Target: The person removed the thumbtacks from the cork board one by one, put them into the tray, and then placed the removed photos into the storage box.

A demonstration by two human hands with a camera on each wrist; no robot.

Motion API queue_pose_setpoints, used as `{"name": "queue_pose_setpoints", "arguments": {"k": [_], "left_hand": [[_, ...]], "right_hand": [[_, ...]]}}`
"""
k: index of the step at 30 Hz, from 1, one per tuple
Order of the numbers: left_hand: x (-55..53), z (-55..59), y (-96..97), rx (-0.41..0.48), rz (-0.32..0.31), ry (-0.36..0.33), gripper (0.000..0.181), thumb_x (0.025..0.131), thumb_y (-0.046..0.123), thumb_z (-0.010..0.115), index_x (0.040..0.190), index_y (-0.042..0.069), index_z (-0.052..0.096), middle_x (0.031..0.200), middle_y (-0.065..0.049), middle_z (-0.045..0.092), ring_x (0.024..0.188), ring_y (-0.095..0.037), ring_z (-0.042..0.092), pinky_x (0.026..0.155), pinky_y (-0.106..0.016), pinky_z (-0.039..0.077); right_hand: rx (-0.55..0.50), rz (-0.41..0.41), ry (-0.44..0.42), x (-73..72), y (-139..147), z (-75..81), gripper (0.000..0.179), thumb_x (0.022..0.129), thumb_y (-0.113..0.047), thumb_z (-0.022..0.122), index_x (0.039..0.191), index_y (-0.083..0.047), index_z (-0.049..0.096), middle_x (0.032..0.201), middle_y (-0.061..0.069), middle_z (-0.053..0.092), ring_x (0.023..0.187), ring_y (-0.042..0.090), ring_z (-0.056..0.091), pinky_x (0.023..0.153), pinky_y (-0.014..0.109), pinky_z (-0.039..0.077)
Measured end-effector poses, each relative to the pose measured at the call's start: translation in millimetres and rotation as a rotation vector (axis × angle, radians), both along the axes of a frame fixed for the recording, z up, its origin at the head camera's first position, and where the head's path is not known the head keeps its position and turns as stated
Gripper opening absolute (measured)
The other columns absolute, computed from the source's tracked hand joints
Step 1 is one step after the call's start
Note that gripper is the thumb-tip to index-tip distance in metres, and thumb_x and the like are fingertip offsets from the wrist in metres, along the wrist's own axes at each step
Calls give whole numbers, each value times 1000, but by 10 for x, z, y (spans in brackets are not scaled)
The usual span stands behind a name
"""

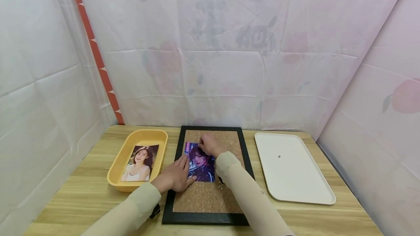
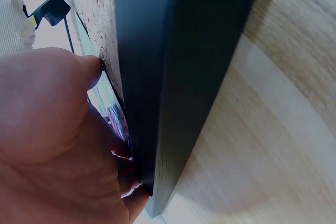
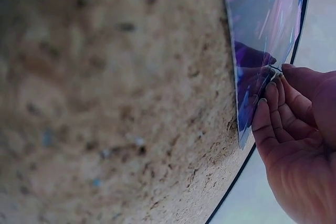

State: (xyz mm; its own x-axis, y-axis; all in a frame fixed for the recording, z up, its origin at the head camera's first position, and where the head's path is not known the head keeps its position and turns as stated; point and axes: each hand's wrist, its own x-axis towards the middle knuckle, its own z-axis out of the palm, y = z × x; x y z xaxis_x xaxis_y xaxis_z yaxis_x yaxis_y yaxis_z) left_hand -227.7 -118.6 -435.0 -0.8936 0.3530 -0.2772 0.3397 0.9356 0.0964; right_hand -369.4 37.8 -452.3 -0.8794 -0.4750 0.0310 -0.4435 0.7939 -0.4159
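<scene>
In the head view, a glossy neon print (image 1: 200, 161) in blue and violet, with a pink strip at its upper left corner, shows a dark-haired figure. It lies on a speckled corkboard (image 1: 210, 201) with a black frame, which reaches close to the desk's far edge; the desk (image 1: 82, 196) has light wood grain. A rounded yellow bin (image 1: 151, 132) with a photo (image 1: 139, 163) inside sits toward the desk's far left corner, a flat white tray (image 1: 302, 170) toward its right edge. The left grip (image 1: 175, 176) is spread, pressing the print's left edge; the right grip (image 1: 211, 145) is at its top.

The left wrist view shows a smooth, thick frame bar beside the fingers, the print's sheen beyond.

In the right wrist view, thumb and fingers pinch a tiny pin-like piece (image 3: 276, 70) against the thin sheet.
</scene>
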Motion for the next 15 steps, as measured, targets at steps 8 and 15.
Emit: {"name": "queue_pose_setpoints", "arguments": {"k": [8, 15], "left_hand": [[-2, -3, -1, 0, 2, 7, 75, 107, 48, 47, 155, -8, 34, 166, -23, 24, 155, -35, 19, 124, -46, 24], [6, 8, -3, 8, 3, 2, 75, 107, 48, 47, 155, -8, 33, 166, -23, 23, 156, -35, 19, 124, -47, 24]], "right_hand": [[-10, 18, -2, 6, 1, 27, 12, 99, -8, 67, 89, -4, 73, 82, 4, 68, 70, 13, 58, 67, 29, 53], [-11, 15, -10, 8, 11, 17, 10, 99, -8, 67, 93, -3, 73, 86, 5, 69, 73, 13, 59, 70, 31, 55]]}}
